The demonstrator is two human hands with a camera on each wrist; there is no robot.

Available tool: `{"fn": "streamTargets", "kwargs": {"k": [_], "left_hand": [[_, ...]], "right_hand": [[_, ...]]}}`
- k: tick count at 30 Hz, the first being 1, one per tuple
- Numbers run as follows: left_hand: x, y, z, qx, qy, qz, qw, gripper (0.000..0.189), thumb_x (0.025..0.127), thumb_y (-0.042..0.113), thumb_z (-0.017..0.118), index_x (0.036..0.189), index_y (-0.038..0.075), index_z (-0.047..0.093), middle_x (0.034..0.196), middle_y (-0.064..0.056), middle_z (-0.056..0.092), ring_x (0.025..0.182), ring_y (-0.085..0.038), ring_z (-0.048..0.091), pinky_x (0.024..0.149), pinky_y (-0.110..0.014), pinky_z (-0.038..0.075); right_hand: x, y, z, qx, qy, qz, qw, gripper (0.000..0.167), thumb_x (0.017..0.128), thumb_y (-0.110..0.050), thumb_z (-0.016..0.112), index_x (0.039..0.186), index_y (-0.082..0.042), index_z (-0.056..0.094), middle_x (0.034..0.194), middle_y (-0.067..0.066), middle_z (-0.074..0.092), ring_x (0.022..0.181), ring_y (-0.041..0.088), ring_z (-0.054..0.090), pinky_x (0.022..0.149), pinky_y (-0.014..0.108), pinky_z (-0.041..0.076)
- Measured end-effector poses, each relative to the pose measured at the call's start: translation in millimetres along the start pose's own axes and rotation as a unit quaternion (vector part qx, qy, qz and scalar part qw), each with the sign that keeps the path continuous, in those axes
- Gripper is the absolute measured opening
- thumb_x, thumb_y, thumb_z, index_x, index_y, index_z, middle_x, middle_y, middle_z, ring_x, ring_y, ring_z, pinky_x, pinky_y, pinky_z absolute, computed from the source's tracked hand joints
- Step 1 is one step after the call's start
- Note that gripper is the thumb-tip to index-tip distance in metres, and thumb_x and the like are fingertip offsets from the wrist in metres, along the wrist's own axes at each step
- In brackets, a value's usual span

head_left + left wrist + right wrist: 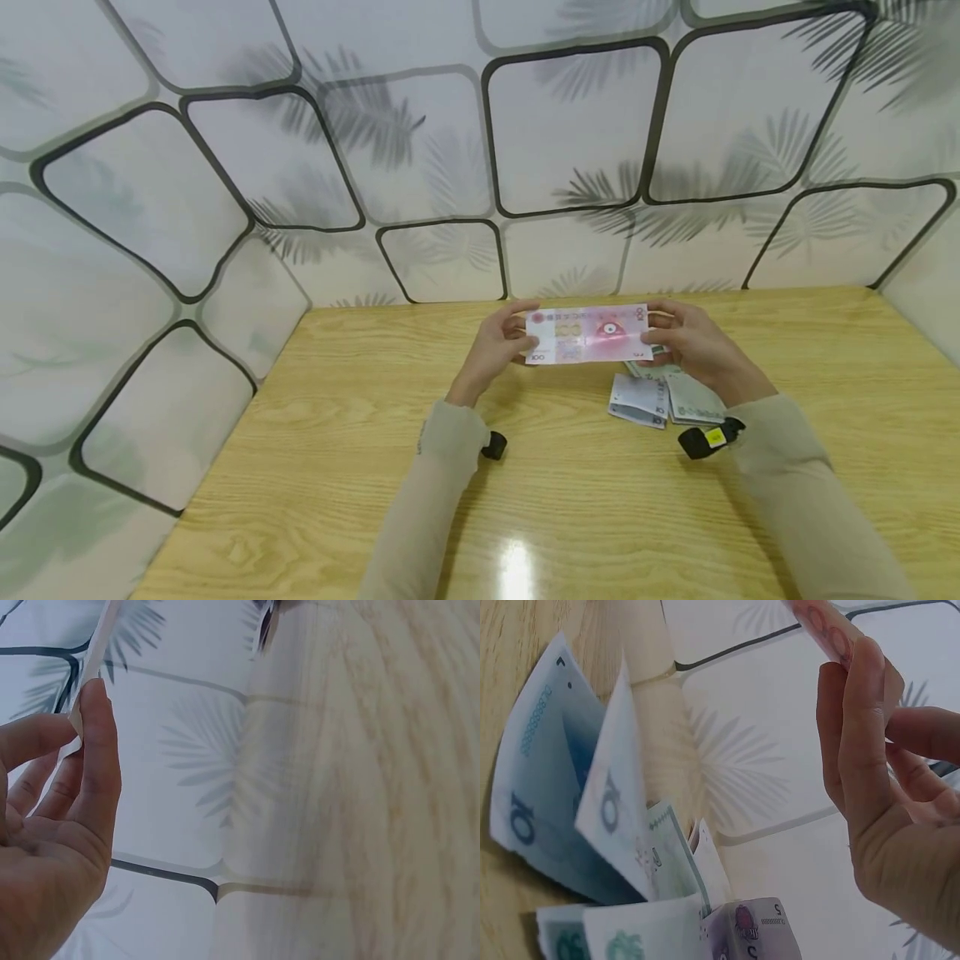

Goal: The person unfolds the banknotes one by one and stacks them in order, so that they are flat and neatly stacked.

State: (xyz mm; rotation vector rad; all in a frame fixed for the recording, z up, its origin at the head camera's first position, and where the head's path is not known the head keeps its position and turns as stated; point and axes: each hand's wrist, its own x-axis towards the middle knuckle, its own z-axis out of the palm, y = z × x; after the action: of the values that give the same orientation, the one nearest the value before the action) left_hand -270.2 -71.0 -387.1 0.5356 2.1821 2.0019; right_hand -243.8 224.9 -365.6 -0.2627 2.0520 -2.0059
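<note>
- Thumb and fingers of the left hand (pixel 491 346) pinch the left end of the pink banknote (pixel 581 333), marked 100.
- The pink banknote stretches between the 2 hands, raised off the wooden table (pixel 300 433).
- A blue folded note (pixel 536 769), marked 10, stands on the table below the pink banknote's right end.
- The right hand (pixel 686 337) pinches that right end; green notes (pixel 693 398) lie below it.

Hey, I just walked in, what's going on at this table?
Someone is holding up a pink banknote above the wooden table, left grip at one end, right grip at the other. Other banknotes, some folded, sit on the table near the right grip.
</note>
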Motion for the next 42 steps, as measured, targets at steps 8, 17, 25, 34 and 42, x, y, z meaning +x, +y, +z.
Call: {"fn": "streamTargets", "kwargs": {"k": [8,17,25,34,42], "left_hand": [[-7.5,7.1,-2.5,-0.004,-0.005,0.006,1.0,0.054,0.091,-0.014,0.063,0.143,-0.002,0.052,0.093,-0.004,0.063,0.076,-0.012,0.061,0.062,-0.026,0.059],[-17.3,13.2,-9.0,-0.004,-0.012,0.013,0.9998,0.052,0.093,-0.011,0.065,0.142,0.002,0.054,0.098,-0.004,0.063,0.078,-0.012,0.06,0.063,-0.028,0.06],[-23.1,19.9,-14.2,-0.02,-0.015,0.017,0.9995,0.053,0.092,-0.011,0.065,0.143,0.0,0.052,0.104,-0.004,0.066,0.082,-0.011,0.063,0.062,-0.032,0.061],[-33.2,24.6,-21.1,-0.027,-0.024,0.014,0.9992,0.055,0.092,-0.013,0.063,0.144,0.001,0.051,0.113,-0.01,0.064,0.092,-0.017,0.063,0.065,-0.036,0.063],[-40.1,25.5,-24.4,-0.023,-0.031,-0.003,0.9992,0.055,0.093,-0.013,0.062,0.145,0.0,0.05,0.11,-0.005,0.061,0.094,-0.017,0.061,0.066,-0.033,0.062]], "right_hand": [[-8.7,-2,1,0.059,-0.026,-0.037,0.9972,0.034,0.097,0.014,0.053,0.125,-0.004,0.05,0.104,0.004,0.065,0.086,0.019,0.069,0.066,0.035,0.063],[-14.6,0,5,0.09,-0.048,-0.071,0.9922,0.035,0.097,0.014,0.055,0.12,-0.013,0.058,0.105,0.006,0.066,0.088,0.021,0.07,0.066,0.036,0.063],[-16.4,0,9,0.108,-0.046,-0.091,0.989,0.04,0.097,0.014,0.056,0.122,-0.016,0.062,0.097,0.006,0.064,0.084,0.021,0.069,0.066,0.036,0.063],[-20.4,-2,16,0.114,-0.044,-0.106,0.9868,0.05,0.096,0.016,0.056,0.126,-0.022,0.067,0.095,0.005,0.062,0.078,0.018,0.067,0.06,0.033,0.062],[-24.7,2,20,0.102,-0.048,-0.104,0.9882,0.049,0.097,0.014,0.056,0.125,-0.023,0.068,0.098,0.005,0.065,0.081,0.016,0.066,0.062,0.035,0.063]]}}
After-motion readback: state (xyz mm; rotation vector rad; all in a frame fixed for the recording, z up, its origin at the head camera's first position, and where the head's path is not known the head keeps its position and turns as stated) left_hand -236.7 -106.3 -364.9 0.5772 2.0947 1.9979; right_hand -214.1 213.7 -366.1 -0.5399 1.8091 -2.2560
